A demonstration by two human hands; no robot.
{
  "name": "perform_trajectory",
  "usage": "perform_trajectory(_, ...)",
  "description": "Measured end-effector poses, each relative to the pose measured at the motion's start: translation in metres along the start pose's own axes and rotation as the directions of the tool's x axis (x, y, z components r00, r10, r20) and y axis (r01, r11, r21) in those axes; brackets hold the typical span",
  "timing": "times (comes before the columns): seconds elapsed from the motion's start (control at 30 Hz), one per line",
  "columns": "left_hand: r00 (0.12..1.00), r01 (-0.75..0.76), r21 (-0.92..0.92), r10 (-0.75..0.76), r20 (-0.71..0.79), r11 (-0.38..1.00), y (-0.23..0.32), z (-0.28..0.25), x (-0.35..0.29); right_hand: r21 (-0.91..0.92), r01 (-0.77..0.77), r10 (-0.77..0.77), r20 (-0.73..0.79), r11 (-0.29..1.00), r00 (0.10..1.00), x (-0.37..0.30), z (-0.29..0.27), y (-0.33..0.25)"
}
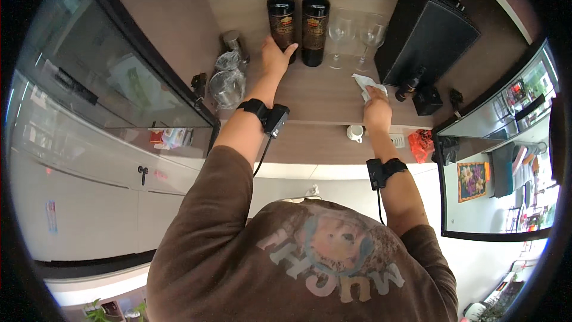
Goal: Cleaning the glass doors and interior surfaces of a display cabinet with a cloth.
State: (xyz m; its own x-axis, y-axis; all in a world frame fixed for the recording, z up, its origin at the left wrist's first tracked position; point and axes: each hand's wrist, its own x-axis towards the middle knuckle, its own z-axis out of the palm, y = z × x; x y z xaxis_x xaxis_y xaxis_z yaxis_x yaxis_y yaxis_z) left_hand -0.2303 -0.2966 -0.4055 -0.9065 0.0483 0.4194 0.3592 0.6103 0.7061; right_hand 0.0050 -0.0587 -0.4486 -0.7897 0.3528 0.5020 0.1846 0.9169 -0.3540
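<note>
On my remote feed, centre as clock hub, I log: stemmed glasses (341,27), 1 o'clock; large black box (430,33), 2; small black box (428,101), between 2 and 3; white cup (354,133), 3; red plastic bag (421,145), 3, farther out; plastic-wrapped item (227,88), between 10 and 11; green plant (95,311), between 7 and 8.

We wear a brown short-sleeved shirt (205,262) with a round print (338,243) and pale letters (322,283), and two black straps (254,107) bearing black boxes (277,121) with thin cables (261,155).
</note>
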Motion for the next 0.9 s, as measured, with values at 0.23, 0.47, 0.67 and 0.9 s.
perform_trajectory(0.23,0.997,-0.016,0.176,0.003,0.073,0.984,0.052,-0.055,-0.045,0.018,-0.033,0.033,0.002,0.999,0.999,0.000,0.003,0.009)
perform_trajectory(0.47,0.969,-0.047,0.613,0.186,-0.165,0.788,0.033,-0.123,-0.078,0.036,-0.074,0.074,-0.018,0.997,0.997,-0.002,0.000,0.006)
perform_trajectory(0.67,0.988,0.093,0.728,-0.156,0.020,0.679,-0.021,-0.122,-0.064,0.039,-0.004,0.007,-0.064,0.999,0.998,-0.002,0.006,0.006)
perform_trajectory(0.9,0.996,-0.085,0.643,0.073,0.045,0.761,-0.037,-0.111,-0.071,0.092,-0.016,0.021,-0.048,0.996,0.999,-0.001,0.004,0.009)
